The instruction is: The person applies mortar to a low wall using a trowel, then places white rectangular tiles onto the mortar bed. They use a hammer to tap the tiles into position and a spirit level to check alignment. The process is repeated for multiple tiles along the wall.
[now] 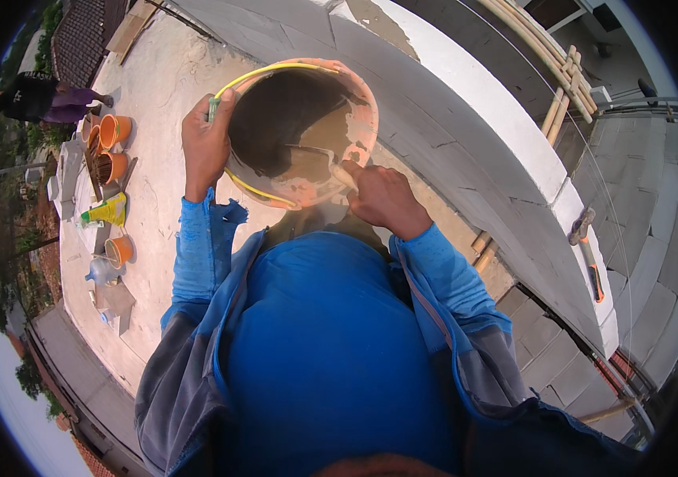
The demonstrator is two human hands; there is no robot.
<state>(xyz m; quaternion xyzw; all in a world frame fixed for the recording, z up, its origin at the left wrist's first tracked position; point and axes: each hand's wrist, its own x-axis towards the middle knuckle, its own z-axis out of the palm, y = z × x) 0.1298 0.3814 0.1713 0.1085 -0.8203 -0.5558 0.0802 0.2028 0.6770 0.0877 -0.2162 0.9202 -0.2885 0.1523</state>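
An orange bucket is tilted in front of my body, its mouth facing me. My left hand is closed round the green grip of its yellow handle, at the bucket's left side. Wet grey mortar lies inside, and the inner wall is smeared with it. My right hand grips the wooden handle of a trowel at the near right rim. The trowel's blade reaches into the bucket, partly sunk in the mortar.
A light block wall curves along the right, with a hammer lying on its top. Bamboo poles stand beyond it. On the left are several orange buckets, a yellow-green bag, a clear jug and another person.
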